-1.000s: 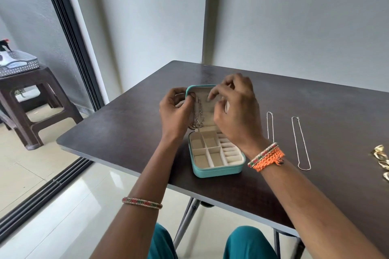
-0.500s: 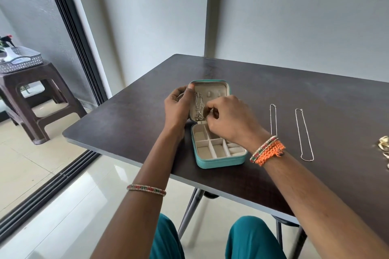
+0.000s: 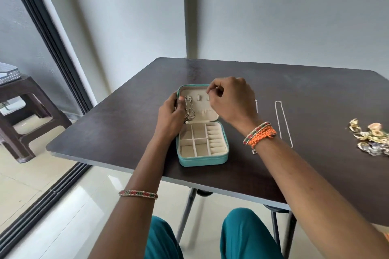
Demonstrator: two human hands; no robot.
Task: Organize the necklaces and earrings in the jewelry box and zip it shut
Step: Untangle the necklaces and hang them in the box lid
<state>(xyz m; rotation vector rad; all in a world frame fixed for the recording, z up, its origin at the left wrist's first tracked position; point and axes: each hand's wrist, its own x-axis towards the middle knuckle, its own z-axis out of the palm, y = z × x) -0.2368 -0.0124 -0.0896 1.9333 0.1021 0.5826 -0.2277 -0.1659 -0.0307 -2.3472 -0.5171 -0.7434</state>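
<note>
Head view, near to far. We see the jewelry box [image 3: 203,149] open at the table's [image 3: 109,132] near edge, tray empty. Our left hand [image 3: 171,116] grips the lid edge beside a hung necklace [image 3: 188,109]; our right hand [image 3: 228,96] has fingertips pinched together, contents indiscernible. Spare necklaces [image 3: 283,124] lie rightward: light, limp, tangle-prone, so we judge the clasp end the best hold.

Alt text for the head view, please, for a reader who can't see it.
Both hands work at the raised lid of an open teal jewelry box on a dark table: the left hand steadies the lid by a hung chain, the right hand pinches near its top. Necklace and earrings lie rightward.
</note>
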